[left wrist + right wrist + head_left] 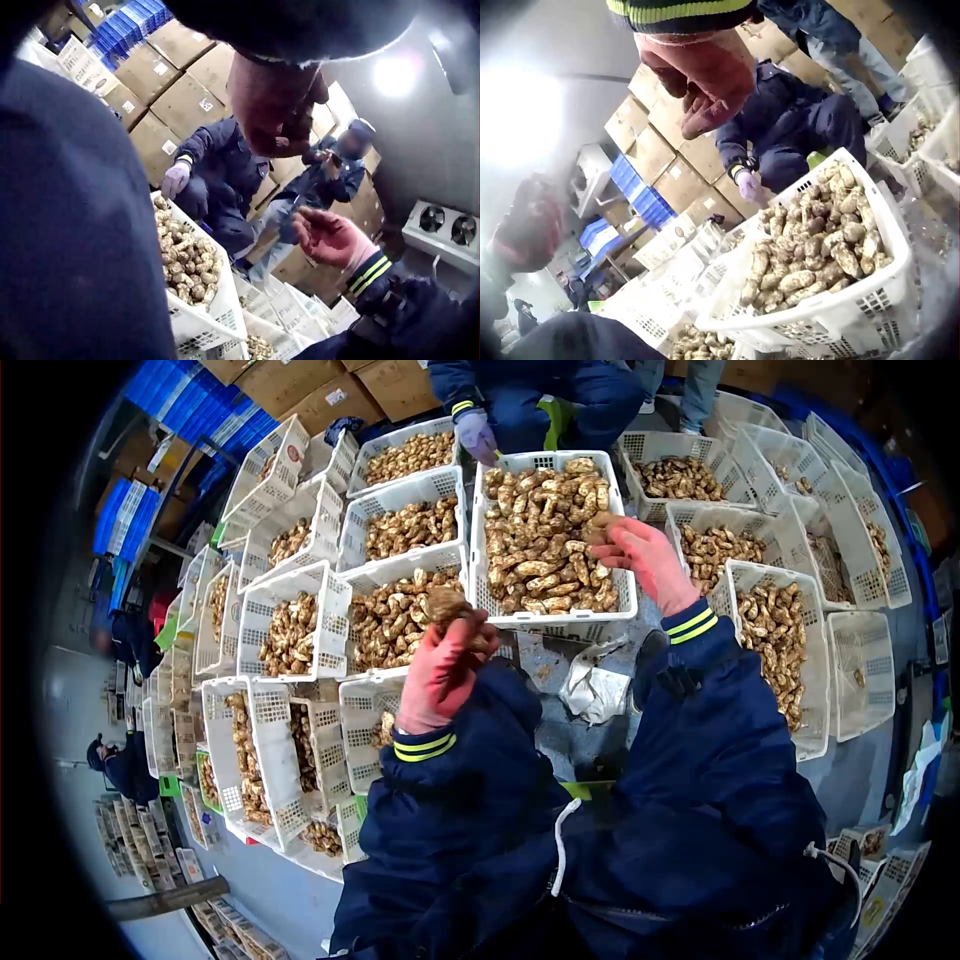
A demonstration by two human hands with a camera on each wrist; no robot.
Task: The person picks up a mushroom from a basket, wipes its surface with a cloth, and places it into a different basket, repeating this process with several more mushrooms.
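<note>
My left hand (440, 675), in a soiled pink glove, is raised over the left-hand crates and pinches a brown mushroom (447, 606). Above the right side of a heaped white crate (565, 618) is my right hand (650, 560), gloved alike, with loosely bent fingers. In the left wrist view this right hand (334, 238) shows its palm side with nothing in it. Stubby, dirt-flecked mushrooms (545, 545) fill the crate. The right wrist view shows brown-stained fingertips on the right hand (701, 79), up above the crate's mushrooms (810, 240).
More white crates with mushrooms stand to the left (400, 525) and right (775, 650). Across the middle crate sits a person in dark clothes with a lilac-gloved hand (476, 436) at its rim. A crumpled white bag (596, 688) lies on the floor. Cardboard boxes (184, 97) are stacked behind.
</note>
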